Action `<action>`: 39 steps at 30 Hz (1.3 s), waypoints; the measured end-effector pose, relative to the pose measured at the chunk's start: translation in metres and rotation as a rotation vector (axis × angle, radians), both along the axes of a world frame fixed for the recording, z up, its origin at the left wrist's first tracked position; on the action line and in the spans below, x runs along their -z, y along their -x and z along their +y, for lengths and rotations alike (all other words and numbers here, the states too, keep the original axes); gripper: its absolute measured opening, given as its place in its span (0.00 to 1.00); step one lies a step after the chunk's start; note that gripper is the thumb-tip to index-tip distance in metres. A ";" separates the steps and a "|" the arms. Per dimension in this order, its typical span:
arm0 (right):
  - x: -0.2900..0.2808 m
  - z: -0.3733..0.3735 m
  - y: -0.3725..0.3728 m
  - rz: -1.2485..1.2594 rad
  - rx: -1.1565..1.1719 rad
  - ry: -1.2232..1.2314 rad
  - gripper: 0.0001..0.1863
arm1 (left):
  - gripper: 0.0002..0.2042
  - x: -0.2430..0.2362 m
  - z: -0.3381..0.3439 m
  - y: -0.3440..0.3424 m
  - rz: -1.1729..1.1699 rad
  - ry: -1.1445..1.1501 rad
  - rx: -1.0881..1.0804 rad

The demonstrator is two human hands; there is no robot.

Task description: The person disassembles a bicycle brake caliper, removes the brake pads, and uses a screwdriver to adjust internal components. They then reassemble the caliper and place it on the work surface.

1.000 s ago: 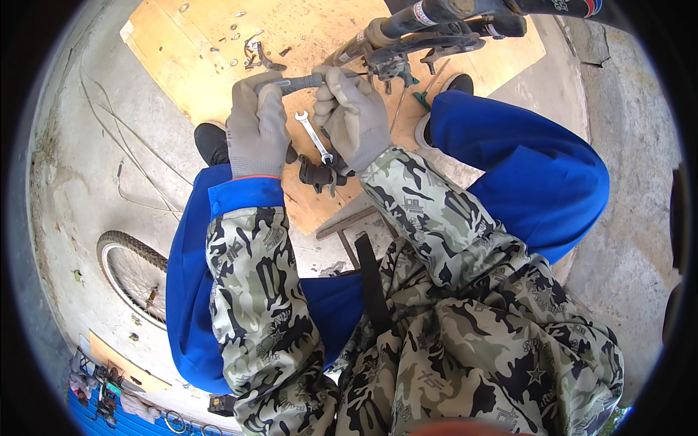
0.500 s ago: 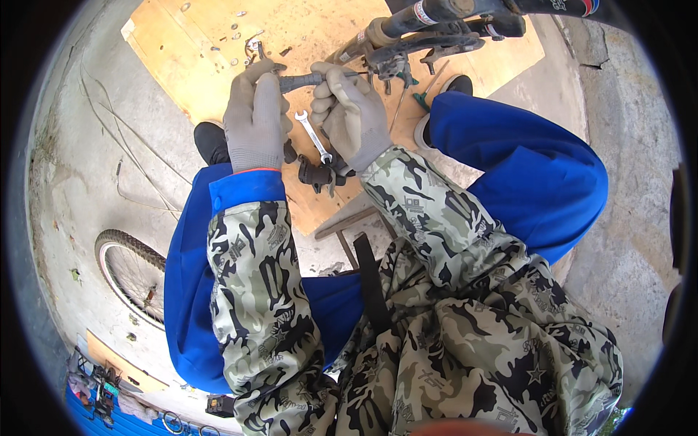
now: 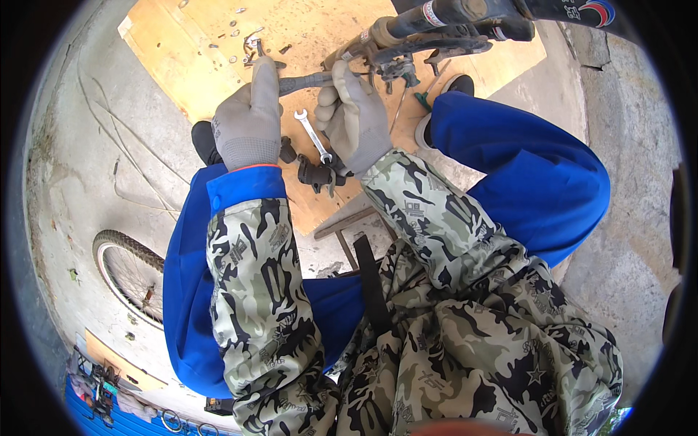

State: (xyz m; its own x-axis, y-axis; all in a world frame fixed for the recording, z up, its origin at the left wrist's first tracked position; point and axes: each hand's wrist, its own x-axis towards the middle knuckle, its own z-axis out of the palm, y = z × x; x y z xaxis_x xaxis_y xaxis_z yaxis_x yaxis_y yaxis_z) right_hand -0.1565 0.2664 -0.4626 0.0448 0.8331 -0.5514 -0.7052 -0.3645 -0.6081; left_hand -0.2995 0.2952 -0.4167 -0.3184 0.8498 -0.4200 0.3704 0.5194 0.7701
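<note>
My left hand (image 3: 249,127), in a grey knit glove with a coated palm, is closed around the rear end of a dark grey screwdriver handle (image 3: 304,82), one digit stretched up along its end. My right hand (image 3: 356,125), gloved alike, has its fingers curled and pinches the front of the screwdriver. Its thin shaft points right, toward the dark brake parts (image 3: 396,69) on a black bicycle frame (image 3: 407,27); the tip's contact is too small to tell. Below, between my hands, lies a silver open-ended wrench (image 3: 312,135) beside black bike parts (image 3: 317,173).
A wooden board (image 3: 196,58) lies on the concrete floor, with small metal parts (image 3: 254,45) scattered over it. Near my right foot is a green-handled tool (image 3: 421,99). A spoked wheel (image 3: 129,272) and loose cables (image 3: 123,138) lie at the left.
My left hand has turned on the handle and shifted slightly left, with one digit now pointing up. The bicycle frame has moved a little. My right hand stays nearly in place.
</note>
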 end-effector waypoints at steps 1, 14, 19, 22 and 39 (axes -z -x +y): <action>0.000 0.000 0.000 0.015 -0.006 -0.008 0.14 | 0.35 -0.001 0.001 0.001 -0.006 0.007 -0.008; 0.002 0.003 -0.008 -0.009 -0.065 -0.064 0.21 | 0.12 0.014 -0.015 -0.004 -0.484 -0.225 -0.003; 0.007 0.002 -0.010 -0.070 -0.060 0.075 0.20 | 0.24 0.017 -0.008 -0.003 0.038 -0.091 0.085; 0.005 -0.001 -0.007 -0.115 -0.075 0.135 0.20 | 0.34 0.011 -0.005 -0.001 0.070 -0.015 0.023; -0.005 -0.007 0.026 -0.069 -0.025 -0.027 0.19 | 0.19 0.020 -0.020 0.023 -0.189 -0.246 0.066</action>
